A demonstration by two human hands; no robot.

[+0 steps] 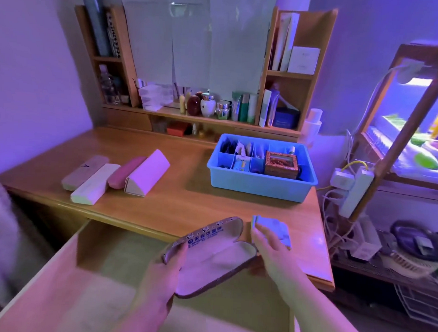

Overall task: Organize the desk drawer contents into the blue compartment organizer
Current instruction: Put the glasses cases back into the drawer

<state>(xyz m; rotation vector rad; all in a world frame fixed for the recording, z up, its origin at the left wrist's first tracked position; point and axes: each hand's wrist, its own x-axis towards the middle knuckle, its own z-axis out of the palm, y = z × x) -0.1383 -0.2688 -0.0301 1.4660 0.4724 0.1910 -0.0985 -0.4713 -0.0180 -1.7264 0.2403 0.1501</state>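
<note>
An open glasses case (209, 257) with a pale lining and printed lid hangs over the pulled-out drawer (105, 268). My left hand (167, 275) grips its left end. My right hand (267, 244) holds a folded light-blue cloth (275, 228) just right of the case, above the desk's front edge. The blue compartment organizer (262, 184) stands at the back right of the desk, with a decorated wooden box (282, 164) and small items in its compartments.
Several closed glasses cases (115, 176) lie in a row on the left of the desk (186, 204). A shelf unit with bottles and jars (207, 105) stands behind. A power strip with cables (353, 190) hangs at the desk's right side.
</note>
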